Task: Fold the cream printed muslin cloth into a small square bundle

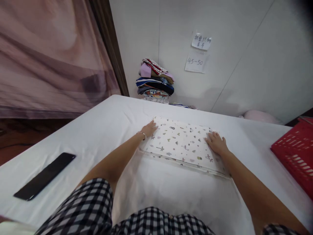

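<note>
Folded patterned cloth pressed flat at frame centre

The folded cloth (182, 142) is lain on the white desk (97, 130); its left edge is touched by the left hand (149, 129), its right edge by the right hand (216, 143), fingers outstretched, nothing gripped.

Even, soft indoor light; my forearms cast faint shadows on the white sheet (102, 130). Wide-angle distortion bends the frame edges, the upper right corner darkens, and the curtain (49, 55) at upper left smears with blur.
</note>
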Demonstrator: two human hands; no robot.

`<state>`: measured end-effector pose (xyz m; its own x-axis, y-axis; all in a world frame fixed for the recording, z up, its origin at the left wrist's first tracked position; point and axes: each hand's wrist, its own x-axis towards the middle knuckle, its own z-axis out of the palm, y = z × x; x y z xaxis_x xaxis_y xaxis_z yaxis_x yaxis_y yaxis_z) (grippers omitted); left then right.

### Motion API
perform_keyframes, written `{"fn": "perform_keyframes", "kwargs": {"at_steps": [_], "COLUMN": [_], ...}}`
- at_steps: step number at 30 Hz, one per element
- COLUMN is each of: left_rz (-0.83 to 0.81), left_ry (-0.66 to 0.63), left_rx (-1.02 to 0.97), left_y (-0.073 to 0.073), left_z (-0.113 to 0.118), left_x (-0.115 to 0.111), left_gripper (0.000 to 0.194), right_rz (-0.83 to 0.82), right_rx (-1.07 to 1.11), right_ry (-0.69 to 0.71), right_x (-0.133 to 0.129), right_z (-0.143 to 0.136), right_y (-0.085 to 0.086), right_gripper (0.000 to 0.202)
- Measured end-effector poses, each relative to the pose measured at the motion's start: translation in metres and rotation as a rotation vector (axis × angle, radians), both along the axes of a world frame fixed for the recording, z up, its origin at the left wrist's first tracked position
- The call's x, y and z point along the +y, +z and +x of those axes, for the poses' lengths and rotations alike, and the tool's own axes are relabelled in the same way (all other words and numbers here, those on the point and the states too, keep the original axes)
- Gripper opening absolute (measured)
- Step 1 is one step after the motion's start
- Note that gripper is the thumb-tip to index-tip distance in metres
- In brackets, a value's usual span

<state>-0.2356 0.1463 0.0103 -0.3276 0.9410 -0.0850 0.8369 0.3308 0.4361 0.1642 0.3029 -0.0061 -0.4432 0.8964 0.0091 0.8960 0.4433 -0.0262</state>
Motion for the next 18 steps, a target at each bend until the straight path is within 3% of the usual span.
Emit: {"fn": "perform_keyframes", "kwargs": {"at_steps": [5,10,14,18], "left_rz": [0.060,0.208,0.288,0.244], "left_ry": [0.098,0.153,-0.089,-0.279], "left_rx": [-0.087,-0.079,-0.026,0.062], "left_y": [0.012,0.012,0.013,0.010], "left_z": [-0.011,-0.007,0.014,0.033], "left_x": [-0.044,-0.102,-0.130,-0.138], "left_gripper": [0.045,0.034,0.027,0.027], "right_rz": [0.029,0.035,-0.004,-0.095], "right_rx": [-0.005,0.123,0.339,0.452], "right_ry": [0.194,0.188,0.357,0.507], "right_x": [-0.040,-0.069,-0.098,-0.132], "right_z": [0.018,0.026,0.004,-0.027], "right_y": [-0.004,-0.001,0.012,0.020], "right_gripper": [0.053,0.052,0.045,0.035]}}
